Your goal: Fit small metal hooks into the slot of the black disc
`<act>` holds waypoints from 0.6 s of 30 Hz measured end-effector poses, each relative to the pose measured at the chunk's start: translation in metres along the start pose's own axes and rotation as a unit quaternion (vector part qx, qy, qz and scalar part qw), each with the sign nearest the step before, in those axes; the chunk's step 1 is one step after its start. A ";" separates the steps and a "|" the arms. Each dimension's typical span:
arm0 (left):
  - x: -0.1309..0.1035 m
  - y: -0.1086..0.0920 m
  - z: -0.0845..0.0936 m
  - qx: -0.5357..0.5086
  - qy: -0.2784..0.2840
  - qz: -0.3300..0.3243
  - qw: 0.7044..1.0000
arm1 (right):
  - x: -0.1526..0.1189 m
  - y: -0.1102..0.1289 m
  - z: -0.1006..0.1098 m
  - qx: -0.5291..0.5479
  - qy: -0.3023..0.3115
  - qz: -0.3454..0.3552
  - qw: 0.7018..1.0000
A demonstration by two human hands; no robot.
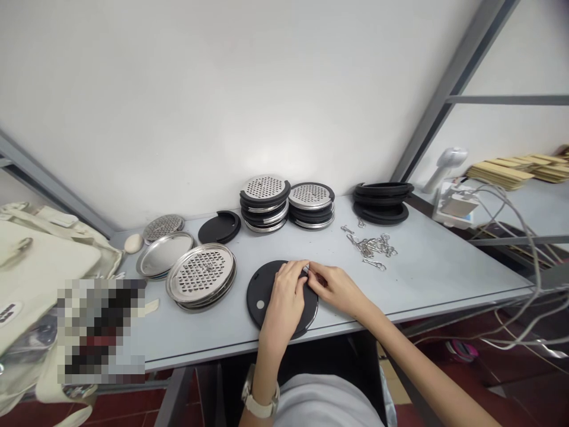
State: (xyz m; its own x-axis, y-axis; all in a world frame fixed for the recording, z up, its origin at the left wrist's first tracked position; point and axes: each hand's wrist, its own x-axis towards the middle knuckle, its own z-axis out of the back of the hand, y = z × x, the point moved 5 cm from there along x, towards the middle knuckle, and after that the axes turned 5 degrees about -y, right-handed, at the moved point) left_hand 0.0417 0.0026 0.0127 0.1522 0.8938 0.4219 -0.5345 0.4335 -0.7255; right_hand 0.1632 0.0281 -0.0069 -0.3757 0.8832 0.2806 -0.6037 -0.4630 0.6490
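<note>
A black round disc [262, 287] with a pale dot lies flat near the table's front edge. My left hand [284, 293] rests over it, fingers bent and closed at its upper right rim. There my right hand [333, 287] meets it, thumb and fingers pinched together. A small shiny silvery piece [306, 268] shows between the two sets of fingertips; its kind is mostly hidden. Right of my hands lies a loose heap of metal clips [373, 245]. To the left stand stacked perforated metal grater discs [202, 274].
Against the wall stand two stacks of grater discs with black rims [265, 204] [311, 207], and black rings [381, 204] farther right. A plain metal plate [166, 255] and a black cover [219, 227] lie left. A cream bag [48, 255] borders the left side; cables [528, 237] hang right.
</note>
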 end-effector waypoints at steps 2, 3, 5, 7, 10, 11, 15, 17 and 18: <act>0.000 0.001 0.000 -0.001 -0.001 0.000 1.000 | 0.000 0.000 0.000 0.005 0.003 -0.003 1.000; 0.000 0.002 -0.001 -0.001 -0.001 0.000 1.000 | 0.000 0.000 0.000 0.006 0.002 -0.004 1.000; 0.000 0.002 -0.001 -0.002 -0.001 0.000 1.000 | 0.000 0.000 0.000 0.008 -0.001 -0.007 1.000; 0.000 0.003 -0.001 -0.003 -0.003 -0.003 1.000 | -0.001 -0.001 0.000 0.008 -0.003 -0.010 1.000; 0.000 0.002 0.000 -0.004 -0.004 0.000 1.000 | -0.001 -0.001 0.000 0.009 -0.004 -0.012 1.000; 0.000 0.001 0.000 -0.006 -0.003 0.003 1.000 | -0.001 -0.001 0.000 0.011 -0.004 -0.011 1.000; 0.000 -0.001 0.001 -0.015 0.000 0.012 1.000 | 0.000 0.001 0.002 0.004 -0.021 0.010 1.000; 0.000 -0.001 0.001 -0.015 0.000 0.011 1.000 | 0.001 0.002 0.003 -0.012 -0.038 0.029 0.999; 0.000 -0.001 0.001 -0.013 -0.002 0.010 1.000 | 0.001 0.003 0.004 -0.021 -0.049 0.036 0.998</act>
State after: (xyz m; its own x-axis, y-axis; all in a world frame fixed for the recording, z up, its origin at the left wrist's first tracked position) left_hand 0.0413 0.0022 0.0140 0.1393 0.9016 0.4095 -0.5159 0.4190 -0.7472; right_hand 0.1636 0.0281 -0.0020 -0.3505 0.8492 0.3950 -0.6064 -0.5272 0.5953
